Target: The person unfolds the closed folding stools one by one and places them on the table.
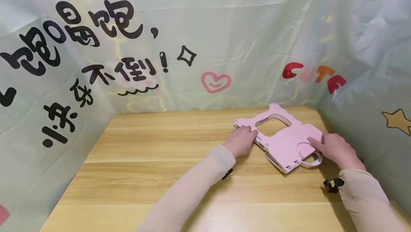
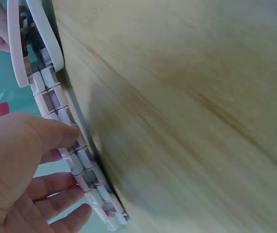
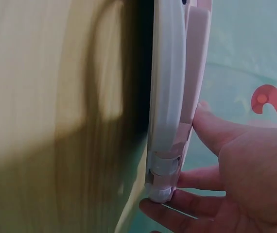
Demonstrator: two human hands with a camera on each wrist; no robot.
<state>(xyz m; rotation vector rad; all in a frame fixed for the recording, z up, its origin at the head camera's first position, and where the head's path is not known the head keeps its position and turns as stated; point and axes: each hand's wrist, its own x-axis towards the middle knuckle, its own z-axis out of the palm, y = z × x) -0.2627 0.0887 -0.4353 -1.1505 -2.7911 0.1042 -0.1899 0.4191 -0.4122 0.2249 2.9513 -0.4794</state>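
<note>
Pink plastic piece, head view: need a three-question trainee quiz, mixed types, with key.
1. True or false: the left hand and right hand both touch the pink piece.
2. Which of the hands is nearer the small rounded loop? A) left B) right C) equally near
3. Short answer: what surface lies beneath the pink piece?

Key: 1 true; 2 B; 3 the wooden tabletop.

The head camera looks forward and down from well back, the tabletop (image 1: 144, 175) at 6 o'clock, the curtain (image 1: 218, 39) at 12. Both wrist cameras look close-up, sideways: tabletop at 3 o'clock in the left's, 9 in the right's. All three share the pink piece (image 1: 284, 144).
</note>
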